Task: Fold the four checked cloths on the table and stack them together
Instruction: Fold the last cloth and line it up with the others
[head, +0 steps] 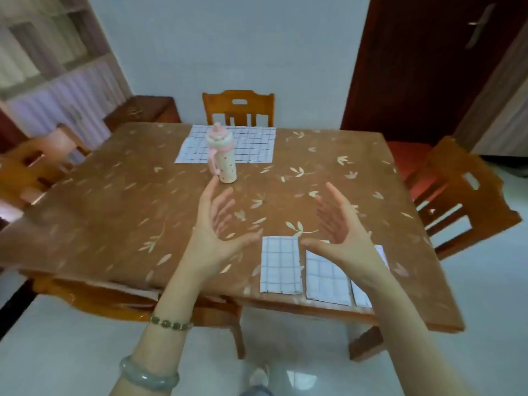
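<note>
An unfolded white checked cloth [251,144] lies flat at the table's far edge, partly behind a pink bottle. Three folded checked cloths lie side by side near the front right edge: one [280,265], a second [327,277], and a third [380,252] mostly hidden by my right forearm. My left hand [217,232] and my right hand [340,230] hover above the table's middle, palms facing each other, fingers spread, holding nothing.
A pink and white bottle [223,155] stands upright in front of the far cloth. The brown leaf-patterned table [114,201] has wooden chairs at the far side [238,108], left [37,164] and right [463,195]. A dark door [423,67] is at the right.
</note>
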Action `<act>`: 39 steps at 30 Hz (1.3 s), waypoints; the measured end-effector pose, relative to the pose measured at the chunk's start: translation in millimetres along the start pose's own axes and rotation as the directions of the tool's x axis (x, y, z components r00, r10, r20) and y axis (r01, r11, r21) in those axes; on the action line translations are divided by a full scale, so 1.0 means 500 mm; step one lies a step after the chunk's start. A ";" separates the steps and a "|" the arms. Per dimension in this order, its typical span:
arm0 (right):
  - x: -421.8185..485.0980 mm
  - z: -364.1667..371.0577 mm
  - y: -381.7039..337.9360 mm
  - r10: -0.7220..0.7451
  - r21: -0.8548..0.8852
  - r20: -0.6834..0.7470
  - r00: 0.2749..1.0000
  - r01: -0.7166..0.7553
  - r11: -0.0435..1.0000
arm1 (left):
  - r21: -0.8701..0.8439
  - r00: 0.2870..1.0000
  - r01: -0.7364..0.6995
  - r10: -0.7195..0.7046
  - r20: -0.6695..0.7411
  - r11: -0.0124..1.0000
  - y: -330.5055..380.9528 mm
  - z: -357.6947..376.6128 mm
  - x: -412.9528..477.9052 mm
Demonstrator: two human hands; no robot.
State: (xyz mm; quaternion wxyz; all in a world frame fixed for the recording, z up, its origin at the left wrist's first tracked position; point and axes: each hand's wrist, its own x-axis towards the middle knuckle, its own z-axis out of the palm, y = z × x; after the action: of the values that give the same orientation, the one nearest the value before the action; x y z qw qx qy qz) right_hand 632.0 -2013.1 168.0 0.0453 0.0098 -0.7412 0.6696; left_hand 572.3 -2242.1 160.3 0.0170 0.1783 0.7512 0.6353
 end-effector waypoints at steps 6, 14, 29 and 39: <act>0.068 0.263 -0.052 -0.065 0.035 0.361 0.930 0.056 0.998 | 0.077 0.927 0.092 -0.057 -0.370 0.993 -0.010 -0.244 -0.170; 0.070 0.670 -0.069 -0.055 0.005 0.686 0.725 0.071 0.997 | 0.045 0.713 0.173 -0.094 -0.695 0.984 -0.035 -0.519 -0.424; 0.069 1.297 -0.109 -0.048 0.037 0.786 0.616 0.030 0.999 | 0.004 0.601 0.303 -0.187 -0.777 0.953 -0.109 -1.028 -0.647; 0.213 1.567 -0.087 -0.026 0.014 0.807 0.590 0.023 1.000 | -0.031 0.562 0.305 -0.206 -0.801 0.952 -0.218 -1.302 -0.572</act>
State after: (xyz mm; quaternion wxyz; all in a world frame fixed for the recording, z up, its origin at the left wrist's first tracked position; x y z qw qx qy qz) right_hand 487.1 -2791.4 142.3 -0.2859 0.3221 -0.6805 0.5928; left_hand 649.0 -2956.3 123.4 -0.2370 -0.2332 0.7312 0.5957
